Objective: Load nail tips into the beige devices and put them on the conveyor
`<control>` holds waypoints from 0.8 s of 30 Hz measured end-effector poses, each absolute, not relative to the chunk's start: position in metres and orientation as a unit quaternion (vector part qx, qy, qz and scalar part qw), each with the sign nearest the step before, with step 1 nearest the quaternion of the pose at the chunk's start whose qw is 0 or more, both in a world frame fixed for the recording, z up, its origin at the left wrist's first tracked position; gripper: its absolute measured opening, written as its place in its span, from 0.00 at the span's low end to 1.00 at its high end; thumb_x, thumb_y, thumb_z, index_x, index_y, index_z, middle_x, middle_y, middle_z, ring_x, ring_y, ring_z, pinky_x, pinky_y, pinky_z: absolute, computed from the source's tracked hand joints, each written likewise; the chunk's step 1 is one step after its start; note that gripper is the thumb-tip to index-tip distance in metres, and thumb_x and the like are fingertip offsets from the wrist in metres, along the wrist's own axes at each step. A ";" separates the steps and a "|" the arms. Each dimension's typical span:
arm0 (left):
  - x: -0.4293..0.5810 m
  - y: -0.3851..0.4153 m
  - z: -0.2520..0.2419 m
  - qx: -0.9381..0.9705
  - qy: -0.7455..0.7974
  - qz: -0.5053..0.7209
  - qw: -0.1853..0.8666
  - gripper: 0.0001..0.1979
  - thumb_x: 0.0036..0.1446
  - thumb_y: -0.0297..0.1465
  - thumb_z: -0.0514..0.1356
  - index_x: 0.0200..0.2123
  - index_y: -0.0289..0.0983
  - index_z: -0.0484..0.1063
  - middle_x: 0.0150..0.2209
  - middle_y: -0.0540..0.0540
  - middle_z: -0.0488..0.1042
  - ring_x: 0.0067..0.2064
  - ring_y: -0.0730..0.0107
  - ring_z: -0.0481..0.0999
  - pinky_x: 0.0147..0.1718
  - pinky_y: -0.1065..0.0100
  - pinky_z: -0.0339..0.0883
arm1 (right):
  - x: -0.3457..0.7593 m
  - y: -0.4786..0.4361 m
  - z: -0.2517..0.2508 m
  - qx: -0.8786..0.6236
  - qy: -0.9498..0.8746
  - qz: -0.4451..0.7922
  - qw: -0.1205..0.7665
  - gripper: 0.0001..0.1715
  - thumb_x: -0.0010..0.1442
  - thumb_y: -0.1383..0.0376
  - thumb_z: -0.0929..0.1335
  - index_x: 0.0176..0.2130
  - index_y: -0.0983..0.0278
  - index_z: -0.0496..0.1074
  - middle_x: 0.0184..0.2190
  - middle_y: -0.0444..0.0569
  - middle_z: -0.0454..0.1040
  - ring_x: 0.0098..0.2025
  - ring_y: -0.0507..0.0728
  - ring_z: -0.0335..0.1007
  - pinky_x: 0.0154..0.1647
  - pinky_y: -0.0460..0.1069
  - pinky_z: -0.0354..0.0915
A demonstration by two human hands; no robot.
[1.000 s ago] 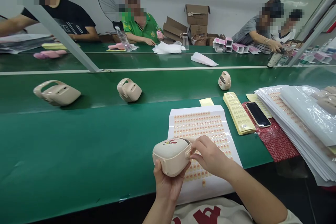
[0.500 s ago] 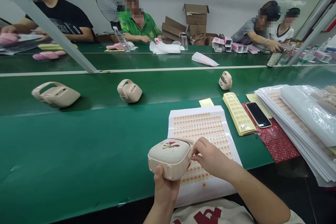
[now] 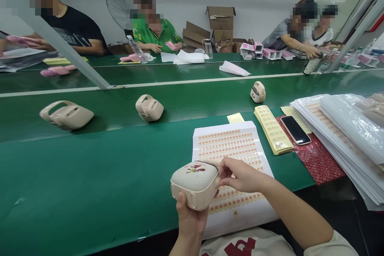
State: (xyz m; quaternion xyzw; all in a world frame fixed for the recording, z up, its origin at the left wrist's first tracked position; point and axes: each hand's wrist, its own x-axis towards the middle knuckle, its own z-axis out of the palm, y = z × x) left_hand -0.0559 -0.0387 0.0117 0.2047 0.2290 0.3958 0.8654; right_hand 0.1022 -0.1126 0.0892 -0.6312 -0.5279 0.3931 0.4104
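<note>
My left hand (image 3: 192, 217) grips a cream portable speaker (image 3: 194, 186) from below, with the thumb against its near side. A red and yellow printed figure decorates the pale mesh face, which is turned upward. At the speaker's right side, my right hand (image 3: 238, 174) is closed, its thumb and bent fingers touching where the handle joins. Whether anything small sits between those fingertips is hidden. Beneath both hands lies a white sticker sheet (image 3: 210, 156) with rows of small orange and gold stickers, partly covered by the speaker.
Three similar speakers stand on the green belt: one far left (image 3: 67, 116), one nearer the middle (image 3: 150, 109), one at right (image 3: 258, 92). Right of the sheet are yellow label strips (image 3: 273, 130), a phone (image 3: 295, 130) and stacked sheets (image 3: 336, 140). Co-workers sit opposite; a slanted post (image 3: 69, 48) rises at left.
The view has shifted slightly. Both hands stay at the speaker, with the right fingers slightly repositioned at its side. Across the table, the person in green has lifted a pink item.
</note>
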 end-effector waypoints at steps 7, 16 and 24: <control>-0.049 -0.038 0.021 0.221 0.272 0.427 0.834 0.32 0.32 0.45 0.69 0.45 0.45 0.70 0.44 0.47 0.76 0.41 0.55 0.76 0.32 0.63 0.75 | 0.097 -0.110 0.082 -0.616 -0.378 0.475 0.502 0.08 0.50 0.69 0.68 0.31 0.66 0.64 0.26 0.43 0.64 0.28 0.49 0.60 0.30 0.45 0.58; -0.045 -0.034 0.029 0.184 0.273 0.399 0.856 0.33 0.28 0.43 0.72 0.43 0.48 0.71 0.40 0.48 0.77 0.38 0.55 0.77 0.29 0.60 0.75 | 0.090 -0.110 0.069 -0.631 -0.330 0.439 0.548 0.09 0.52 0.63 0.66 0.28 0.66 0.64 0.28 0.46 0.64 0.29 0.50 0.57 0.32 0.48 0.55; -0.044 -0.035 0.023 0.166 0.255 0.378 0.874 0.29 0.31 0.42 0.71 0.42 0.49 0.72 0.39 0.49 0.78 0.37 0.55 0.78 0.29 0.60 0.75 | 0.089 -0.106 0.086 -0.714 -0.331 0.428 0.444 0.09 0.54 0.68 0.67 0.25 0.66 0.63 0.24 0.42 0.61 0.27 0.49 0.54 0.29 0.46 0.51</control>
